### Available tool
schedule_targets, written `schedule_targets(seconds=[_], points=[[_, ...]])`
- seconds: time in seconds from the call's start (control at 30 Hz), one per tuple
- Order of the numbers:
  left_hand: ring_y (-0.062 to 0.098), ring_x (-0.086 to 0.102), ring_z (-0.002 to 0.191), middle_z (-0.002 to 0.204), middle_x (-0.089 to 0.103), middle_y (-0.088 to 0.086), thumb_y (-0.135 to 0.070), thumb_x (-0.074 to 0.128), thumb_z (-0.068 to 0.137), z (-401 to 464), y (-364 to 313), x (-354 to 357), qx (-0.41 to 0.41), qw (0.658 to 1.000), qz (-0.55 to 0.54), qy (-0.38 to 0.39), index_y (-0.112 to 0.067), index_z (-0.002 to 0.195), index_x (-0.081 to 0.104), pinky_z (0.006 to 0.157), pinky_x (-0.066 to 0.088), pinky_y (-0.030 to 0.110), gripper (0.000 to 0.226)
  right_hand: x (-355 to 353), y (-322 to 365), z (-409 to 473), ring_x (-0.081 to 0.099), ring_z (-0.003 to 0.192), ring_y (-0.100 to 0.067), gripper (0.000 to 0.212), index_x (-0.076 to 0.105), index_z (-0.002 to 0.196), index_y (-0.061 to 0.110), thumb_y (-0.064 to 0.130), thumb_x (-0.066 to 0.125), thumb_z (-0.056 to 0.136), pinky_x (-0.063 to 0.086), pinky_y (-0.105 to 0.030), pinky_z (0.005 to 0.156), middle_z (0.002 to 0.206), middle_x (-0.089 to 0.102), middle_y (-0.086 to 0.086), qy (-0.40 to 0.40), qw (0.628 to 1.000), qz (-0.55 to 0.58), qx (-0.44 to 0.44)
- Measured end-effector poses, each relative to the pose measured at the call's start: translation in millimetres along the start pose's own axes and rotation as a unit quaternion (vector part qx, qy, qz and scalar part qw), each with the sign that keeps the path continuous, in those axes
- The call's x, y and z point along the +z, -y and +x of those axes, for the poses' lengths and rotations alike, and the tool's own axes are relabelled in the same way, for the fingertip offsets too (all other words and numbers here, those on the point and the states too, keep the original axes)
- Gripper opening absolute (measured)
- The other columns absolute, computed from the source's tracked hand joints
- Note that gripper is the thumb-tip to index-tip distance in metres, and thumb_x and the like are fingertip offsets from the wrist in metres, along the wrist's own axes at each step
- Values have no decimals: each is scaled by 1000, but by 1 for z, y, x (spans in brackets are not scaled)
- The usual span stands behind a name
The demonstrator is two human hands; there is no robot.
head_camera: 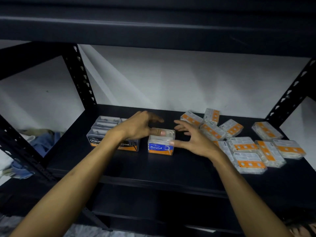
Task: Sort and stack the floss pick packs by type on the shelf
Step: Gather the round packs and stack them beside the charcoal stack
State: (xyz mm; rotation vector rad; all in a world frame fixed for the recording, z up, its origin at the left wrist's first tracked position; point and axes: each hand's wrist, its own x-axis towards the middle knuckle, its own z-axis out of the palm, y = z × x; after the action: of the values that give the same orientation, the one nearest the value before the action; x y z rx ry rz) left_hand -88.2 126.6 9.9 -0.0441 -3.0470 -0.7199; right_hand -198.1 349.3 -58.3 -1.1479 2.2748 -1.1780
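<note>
Hidden/unclear: left forearm covers most of the black-labelled "Charcoal" clear plastic packs (pixel 100 132) at shelf left, only partial label text readable, approx two rows deep, exact count n/a. Right wrist overlaps a few of the loose orange-and-white clear packs (pixel 246 144), label print there too small to read. Scene dim, pile of blue/beige cloth (pixel 42 139) left of the shelf post is blurry. Bottom right corner cut off, something skin-toned there, can't ID.

Grip: left hand (pixel 138 127) comes over from the left, thumb on the top front edge of the blue-labelled "Round" clear plastic floss pick pack (pixel 161 142), fingers reaching past its top to the back; whether they touch the far side can't tell. Looks like a loose hold on the pack, not clenched. Right hand (pixel 193 139) released, fingers spread wide, thumb tip touching the pack's right front corner, other fingers apart from it in the air.

Task item: "Round" pack stands upright on the black metal shelf (pixel 153 170), mid shelf, just right of the Charcoal group, label facing cam: blue band w/ white text, orange strip under, white picks visible through the clear upper part. Orange packs lie scattered flat and tilted at shelf right, some overlapping, unsorted.
</note>
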Motion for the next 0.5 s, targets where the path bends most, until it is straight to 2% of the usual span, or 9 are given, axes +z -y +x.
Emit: schedule_targets(seconds=[0.1, 0.23, 0.37, 0.5], points=[[11, 52, 130, 141, 58, -7, -58, 67, 84, 16, -18, 6, 9, 1000, -8, -4, -26, 137, 58, 107, 42, 28, 63, -19, -10, -8, 55, 118, -5, 64, 51, 139, 28, 44, 75, 82, 44, -27, 102, 126, 59, 8, -81, 996, -27, 7], [10, 56, 123, 134, 63, -8, -48, 70, 88, 53, -42, 30, 38, 999, -22, 4, -24, 132, 63, 101, 42, 24, 51, -49, -41, -20, 53, 114, -23, 38, 64, 124, 17, 27, 69, 89, 44, -39, 101, 118, 59, -4, -150, 967, -207, 15], [20, 55, 123, 137, 59, 2, -36, 71, 88, 99, -57, 54, 37, 999, 16, 10, -20, 136, 58, 102, 44, 32, 52, -68, -57, -26, 50, 113, -34, 40, 66, 120, 10, 31, 68, 86, 42, -43, 97, 123, 56, -13, -135, 931, -334, 62], [25, 54, 125, 139, 56, 5, -28, 77, 82, 139, -63, 68, 23, 997, 71, 36, -18, 138, 54, 104, 45, 39, 61, -75, -54, -24, 48, 121, -33, 49, 61, 129, 9, 31, 69, 86, 40, -42, 103, 132, 52, -13, -130, 940, -299, 102]])
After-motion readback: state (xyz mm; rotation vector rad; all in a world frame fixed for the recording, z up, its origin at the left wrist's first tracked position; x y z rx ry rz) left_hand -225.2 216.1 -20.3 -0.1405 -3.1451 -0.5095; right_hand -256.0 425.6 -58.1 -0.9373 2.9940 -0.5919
